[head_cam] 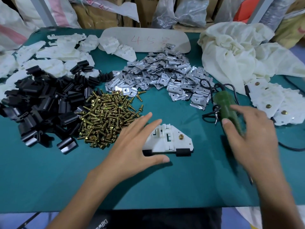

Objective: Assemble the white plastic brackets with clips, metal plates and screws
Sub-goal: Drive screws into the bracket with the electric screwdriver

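Note:
A white plastic bracket (171,139) lies flat on the green table, with a brass screw (181,137) in its right corner and black clips (182,152) along its front edge. My left hand (135,142) rests on the bracket's left end, fingers straight and thumb along the front edge. My right hand (250,138), blurred, hovers over a green electric screwdriver (225,104). Its fingers are extended and its thumb lies against the tool's body.
A heap of black clips (41,103) sits at the left, with brass screws (105,118) beside it and metal plates (161,76) behind. Bare white brackets (54,52) fill the back left, finished brackets (272,100) the right. A crumpled cloth (234,52) and the screwdriver's black cable (209,90) lie nearby.

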The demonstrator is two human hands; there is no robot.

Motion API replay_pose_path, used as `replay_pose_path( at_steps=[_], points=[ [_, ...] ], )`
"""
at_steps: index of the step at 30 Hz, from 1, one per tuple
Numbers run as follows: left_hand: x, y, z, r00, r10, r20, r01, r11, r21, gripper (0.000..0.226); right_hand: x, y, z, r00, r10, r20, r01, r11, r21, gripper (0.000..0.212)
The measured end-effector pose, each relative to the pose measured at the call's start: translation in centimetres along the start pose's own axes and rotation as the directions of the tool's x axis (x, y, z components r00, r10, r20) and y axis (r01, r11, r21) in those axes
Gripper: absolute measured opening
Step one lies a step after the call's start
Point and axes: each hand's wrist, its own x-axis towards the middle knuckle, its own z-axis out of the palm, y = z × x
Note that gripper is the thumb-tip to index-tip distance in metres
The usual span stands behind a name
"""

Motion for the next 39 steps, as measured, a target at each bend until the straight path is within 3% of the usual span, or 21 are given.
replay_pose_path(
  at_steps=[3, 7, 9, 11, 12, 14, 16, 17, 19, 24, 28, 32, 39],
  points=[
    [0.9, 0.2, 1.1, 1.0, 0.012, -0.016, -0.011, 0.999, 0.033, 0.089, 1.6, 1.2, -0.7, 0.892, 0.327, 0.312, -0.272, 0.939, -0.209, 0.061],
    [1.7, 0.3, 1.8, 0.996, -0.003, -0.086, 0.002, 1.0, -0.008, 0.081, 2.5, 1.7, 0.4, 0.87, 0.372, 0.324, -0.311, 0.923, -0.227, 0.063],
    [1.8, 0.3, 1.9, 0.995, -0.006, -0.098, 0.005, 1.0, -0.018, 0.08, 3.2, 2.3, 0.2, 0.843, 0.416, 0.342, -0.39, 0.909, -0.145, 0.048],
    [1.8, 0.2, 1.9, 0.995, -0.009, -0.098, 0.007, 1.0, -0.022, 0.079, 3.2, 3.4, -0.1, 0.812, 0.452, 0.369, -0.52, 0.847, 0.109, 0.034],
    [1.7, 0.2, 2.0, 0.995, -0.012, -0.096, 0.01, 1.0, -0.022, 0.079, 3.1, 4.0, -0.2, 0.791, 0.469, 0.392, -0.589, 0.756, 0.284, 0.029],
    [1.7, 0.1, 2.1, 0.995, -0.018, -0.094, 0.016, 1.0, -0.023, 0.079, 2.5, 4.5, -0.7, 0.735, 0.491, 0.467, -0.672, 0.442, 0.594, 0.023],
    [1.8, 0.1, 2.2, 0.994, -0.022, -0.104, 0.019, 0.999, -0.027, 0.078, 2.2, 4.1, -1.4, 0.73, 0.441, 0.522, -0.612, 0.083, 0.786, 0.024],
    [1.9, 0.1, 2.2, 0.994, -0.021, -0.111, 0.017, 0.999, -0.031, 0.077, 2.2, 3.8, -1.7, 0.751, 0.405, 0.522, -0.555, -0.043, 0.831, 0.027],
    [2.0, 0.1, 2.2, 0.992, -0.02, -0.128, 0.013, 0.999, -0.048, 0.077, 2.4, 2.9, -2.3, 0.796, 0.37, 0.479, -0.462, -0.139, 0.876, 0.033],
    [2.0, 0.0, 2.2, 0.993, -0.031, -0.116, 0.022, 0.996, -0.081, 0.082, 3.5, -0.5, -2.2, 0.888, 0.342, 0.309, -0.326, -0.008, 0.946, 0.037],
    [2.0, 0.2, 1.8, 0.996, -0.046, -0.082, 0.037, 0.994, -0.099, 0.085, 5.1, -4.4, -1.1, 0.935, 0.299, 0.19, -0.201, 0.004, 0.98, 0.028],
    [1.9, 0.3, 1.7, 0.996, -0.04, -0.079, 0.031, 0.993, -0.113, 0.086, 6.3, -7.4, 0.7, 0.962, 0.256, 0.094, -0.111, 0.053, 0.992, 0.036],
    [2.1, 0.0, 2.0, 0.996, -0.033, -0.084, 0.024, 0.994, -0.107, 0.083, 6.8, -9.5, 3.6, 0.984, 0.174, 0.027, -0.052, 0.142, 0.988, 0.023]
  ],
)
